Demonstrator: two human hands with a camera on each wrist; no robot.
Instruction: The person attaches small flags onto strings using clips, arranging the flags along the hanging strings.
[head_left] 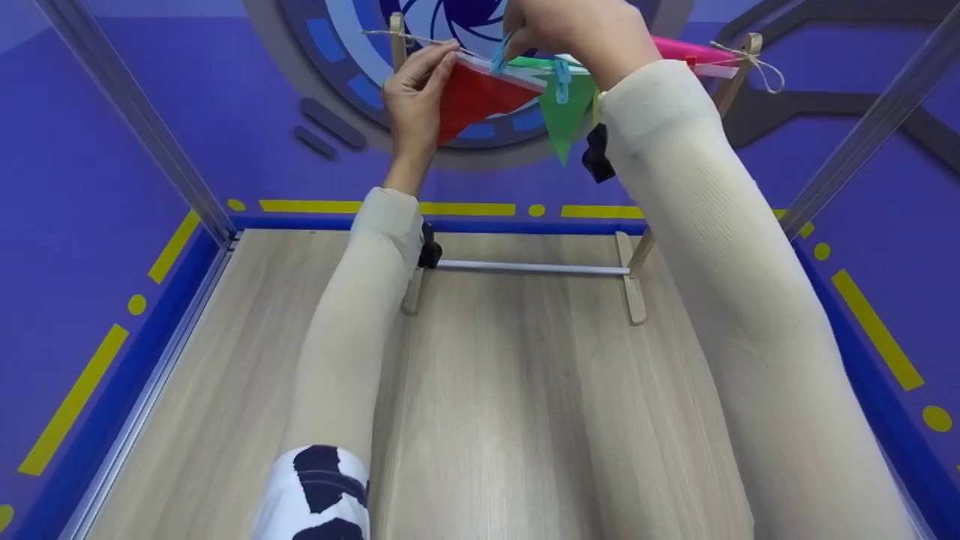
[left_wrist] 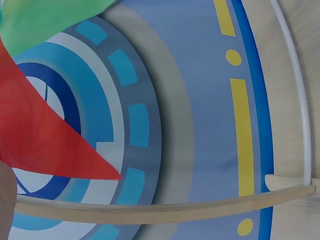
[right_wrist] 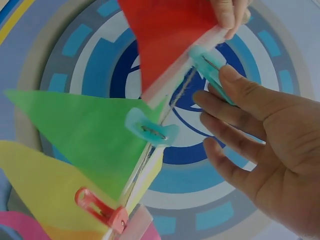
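Between thumb and fingers, my left hand [head_left: 416, 94] pinches the white-edged top corner of a red triangular flag [head_left: 480, 97] against a string [head_left: 431, 40]. My right hand [head_left: 581, 37] holds a light blue clothespin [right_wrist: 212, 70] by its handles between thumb and fingers. The front of that clothespin overlaps the flag's white top edge in the right wrist view. Beside the red flag hangs a green flag [right_wrist: 95, 130], with another blue clothespin [right_wrist: 150, 129] at its top edge. Only a sliver of the left hand shows in the left wrist view, below the red flag.
A yellow flag [right_wrist: 55, 187] with a red clothespin [right_wrist: 102, 210] and a pink flag [head_left: 694, 51] hang further along. The string runs between two wooden posts [head_left: 397, 41], joined low by a white rod [head_left: 532, 267]. The stand rests on a wood-grain table [head_left: 510, 390] before a blue patterned wall.
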